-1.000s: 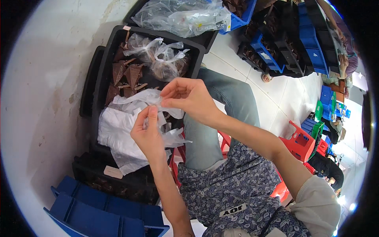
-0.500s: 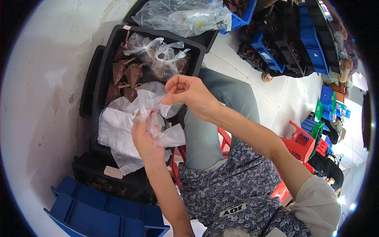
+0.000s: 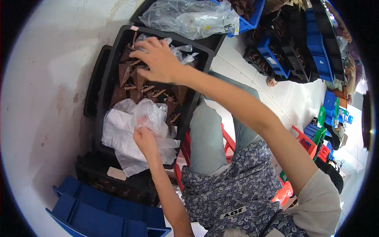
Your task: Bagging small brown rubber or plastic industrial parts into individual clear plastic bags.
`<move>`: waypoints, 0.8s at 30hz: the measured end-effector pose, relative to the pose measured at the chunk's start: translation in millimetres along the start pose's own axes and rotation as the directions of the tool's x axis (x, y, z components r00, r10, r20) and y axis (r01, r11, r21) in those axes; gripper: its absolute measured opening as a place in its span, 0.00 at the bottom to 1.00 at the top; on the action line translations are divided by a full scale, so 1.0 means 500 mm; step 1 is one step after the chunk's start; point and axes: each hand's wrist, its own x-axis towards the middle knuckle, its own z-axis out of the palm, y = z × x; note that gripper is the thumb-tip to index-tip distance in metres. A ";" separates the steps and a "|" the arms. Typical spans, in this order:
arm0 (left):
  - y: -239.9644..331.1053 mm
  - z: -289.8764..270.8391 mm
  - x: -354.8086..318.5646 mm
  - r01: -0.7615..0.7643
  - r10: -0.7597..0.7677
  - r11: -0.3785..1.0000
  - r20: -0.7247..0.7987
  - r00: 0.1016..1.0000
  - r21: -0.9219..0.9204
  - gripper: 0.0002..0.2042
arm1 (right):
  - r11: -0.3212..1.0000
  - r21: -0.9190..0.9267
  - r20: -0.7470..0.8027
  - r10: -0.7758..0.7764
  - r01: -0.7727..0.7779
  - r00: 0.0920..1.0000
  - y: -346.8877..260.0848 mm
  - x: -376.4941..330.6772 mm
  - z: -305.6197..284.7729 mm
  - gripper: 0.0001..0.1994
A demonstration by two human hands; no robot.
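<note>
A black plastic crate [image 3: 112,59] stands in front of me, filled with brown triangular pieces [image 3: 132,79] and crumpled clear bags. My left hand [image 3: 144,138] grips a small clear plastic bag [image 3: 148,116] over a heap of white and clear bags [image 3: 118,134] at the crate's near end. My right hand [image 3: 158,59] reaches into the far part of the crate, fingers spread over the brown pieces and a clear bag [image 3: 179,53]; whether it holds a piece is hidden.
A large clear bag [image 3: 189,17] lies on another black crate behind. Blue bins [image 3: 98,209] sit at the lower left, a second black crate [image 3: 98,177] under the first. Stacked blue and black bins [image 3: 292,43] and red stools [image 3: 304,138] stand on the white tiled floor at right.
My right hand has left the small bag and reached forward into the far part of the crate. The left hand stays at the bag heap, still gripping the bag.
</note>
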 end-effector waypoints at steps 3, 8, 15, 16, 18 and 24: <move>0.011 -0.004 -0.004 0.091 -0.092 0.992 -0.012 0.996 -0.091 0.15 | 0.866 -0.410 0.481 -0.063 0.288 0.875 0.053 -0.002 0.040 0.15; -0.002 -0.026 0.015 -0.018 0.024 0.991 0.044 0.999 -0.130 0.17 | 0.825 -0.520 0.539 0.115 0.222 0.835 -0.006 0.032 0.002 0.13; 0.023 0.012 0.045 0.259 -0.202 0.923 0.215 0.955 -0.283 0.22 | 0.827 -0.510 0.411 -0.007 0.236 0.912 0.081 0.102 0.144 0.24; 0.019 0.011 0.052 0.295 -0.231 0.902 0.224 0.947 -0.314 0.23 | 0.835 -0.487 0.413 -0.039 0.257 0.910 0.081 0.103 0.138 0.25; 0.023 0.003 0.058 0.328 -0.262 0.879 0.224 0.939 -0.346 0.24 | 0.836 -0.458 0.386 -0.121 0.303 0.915 0.067 0.107 0.111 0.27; 0.023 0.012 0.065 0.384 -0.294 0.844 0.275 0.915 -0.374 0.25 | 0.695 0.563 0.358 0.283 -0.447 0.890 -0.118 0.033 -0.117 0.28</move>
